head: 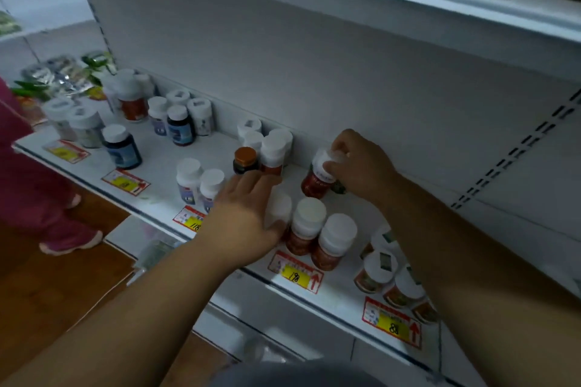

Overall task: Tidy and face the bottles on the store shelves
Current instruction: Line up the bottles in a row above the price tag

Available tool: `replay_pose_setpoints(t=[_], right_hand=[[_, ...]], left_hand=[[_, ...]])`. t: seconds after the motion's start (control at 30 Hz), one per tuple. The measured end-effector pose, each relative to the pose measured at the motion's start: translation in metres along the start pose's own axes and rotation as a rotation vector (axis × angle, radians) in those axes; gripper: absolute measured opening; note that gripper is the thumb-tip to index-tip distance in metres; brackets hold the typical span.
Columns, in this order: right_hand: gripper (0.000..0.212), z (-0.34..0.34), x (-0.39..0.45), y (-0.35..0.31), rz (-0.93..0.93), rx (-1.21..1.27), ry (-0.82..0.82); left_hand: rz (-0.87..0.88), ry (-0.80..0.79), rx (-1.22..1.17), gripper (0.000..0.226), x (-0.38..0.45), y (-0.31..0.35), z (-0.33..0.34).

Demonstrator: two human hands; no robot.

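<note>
Head view: I have both hands among the bottles on the white shelf (163, 201).
My right hand (358, 163) grips a tilted red bottle (316, 182) by its cap, toward the shelf's back; my left hand (248, 217), fingers fairly straight, touches a white-capped bottle (279, 209) near its front edge.

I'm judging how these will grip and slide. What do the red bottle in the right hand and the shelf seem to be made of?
The red bottle, held by the right hand at its white cap, looks like glossy translucent plastic: faint sheen, moulded cap. The shelf looks like white painted metal with a smooth matte finish and thin folded front edge, though the blur leaves both uncertain.
</note>
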State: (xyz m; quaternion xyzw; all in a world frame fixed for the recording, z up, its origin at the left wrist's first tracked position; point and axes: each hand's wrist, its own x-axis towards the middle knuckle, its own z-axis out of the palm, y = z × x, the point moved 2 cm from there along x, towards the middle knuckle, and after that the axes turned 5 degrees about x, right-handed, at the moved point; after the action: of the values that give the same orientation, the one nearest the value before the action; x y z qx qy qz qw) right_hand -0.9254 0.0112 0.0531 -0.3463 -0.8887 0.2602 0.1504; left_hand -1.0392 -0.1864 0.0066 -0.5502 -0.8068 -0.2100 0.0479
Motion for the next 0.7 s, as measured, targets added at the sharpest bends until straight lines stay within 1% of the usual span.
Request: replay_pose_setpoints(t=[0.07,0.1,0.17,0.23,0.33,0.43,0.53,0.63,0.7], right_hand=[[0.033,-0.004,-0.004,-0.014,0.037,0.091,0.007],[0.035,-0.004,-0.005,-0.022,0.041,0.106,-0.006],[0.036,0.001,-0.008,-0.037,0.027,0.075,-0.043],[0.037,0.012,-0.01,-0.048,0.02,0.013,-0.068],[0.038,0.03,-0.012,-0.053,0.029,-0.04,-0.08],[0.034,0.044,-0.016,-0.051,0.101,-0.034,-0.099],[0.03,0.046,-0.017,-0.05,0.165,-0.012,-0.096],[0.031,0.046,-0.016,-0.051,0.167,-0.036,-0.129],[0.033,0.048,-0.016,-0.05,0.165,-0.013,-0.12]], left_hand=[[0.05,-0.1,-0.056,0.068,0.007,-0.016,0.002],[0.071,-0.142,-0.098,0.066,0.011,-0.021,0.003],[0.105,-0.216,-0.196,0.06,0.018,-0.026,0.007],[0.128,-0.258,-0.261,0.056,0.024,-0.03,0.012],[0.14,-0.27,-0.364,0.056,0.028,-0.036,0.02],[0.164,-0.231,-0.442,0.053,0.029,-0.039,0.023],[0.168,-0.231,-0.478,0.053,0.031,-0.042,0.026],[0.194,-0.232,-0.494,0.055,0.032,-0.042,0.027],[0.198,-0.249,-0.507,0.055,0.032,-0.042,0.026]])
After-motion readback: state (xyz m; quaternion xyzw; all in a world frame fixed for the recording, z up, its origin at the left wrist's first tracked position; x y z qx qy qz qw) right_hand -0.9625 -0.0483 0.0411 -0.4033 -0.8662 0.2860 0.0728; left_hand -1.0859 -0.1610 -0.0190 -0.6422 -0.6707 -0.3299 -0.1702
